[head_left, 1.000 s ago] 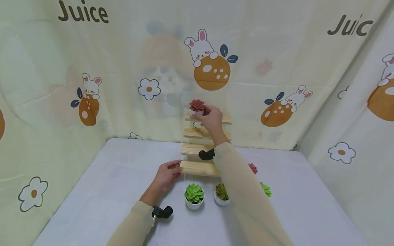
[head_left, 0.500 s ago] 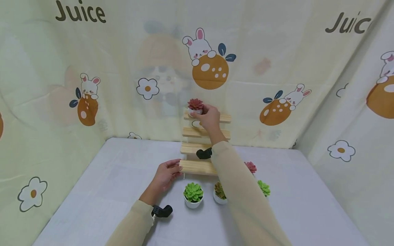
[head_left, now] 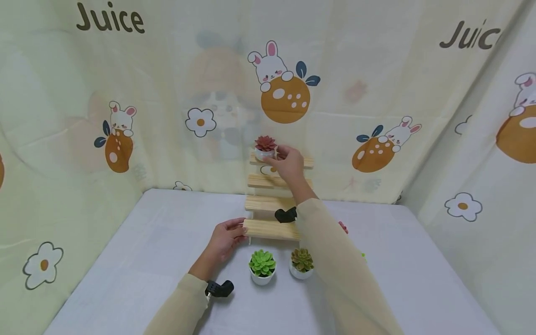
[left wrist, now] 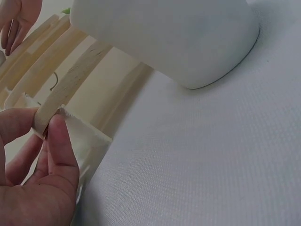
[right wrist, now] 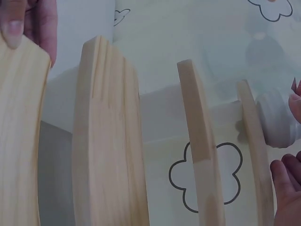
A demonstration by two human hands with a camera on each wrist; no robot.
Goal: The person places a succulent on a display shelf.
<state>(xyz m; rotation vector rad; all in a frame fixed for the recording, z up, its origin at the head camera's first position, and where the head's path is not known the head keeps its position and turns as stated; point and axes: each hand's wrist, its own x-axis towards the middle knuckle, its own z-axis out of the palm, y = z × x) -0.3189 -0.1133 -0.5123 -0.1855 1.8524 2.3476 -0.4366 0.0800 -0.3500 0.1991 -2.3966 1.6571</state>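
A small four-step wooden shelf stands at the back of the table. My left hand pinches the left end of its lowest plank between thumb and fingers, plainly so in the left wrist view. On the top plank's left part sits a red succulent in a white pot. Beside that pot is my right hand, its thumb and fingers spread around the pot's right side. In the right wrist view the lower fingers stand a little off the pot's wall.
In front of the shelf stand a bright green succulent and a brownish-green succulent, both in white pots. Red leaves and a bit of green peek out past the right sleeve. A patterned curtain hangs behind the table.
My right hand has eased slightly right, its fingers spreading from the red succulent's pot, which stays on the top plank. The right sleeve now covers more of the plants behind it. My left hand keeps its place.
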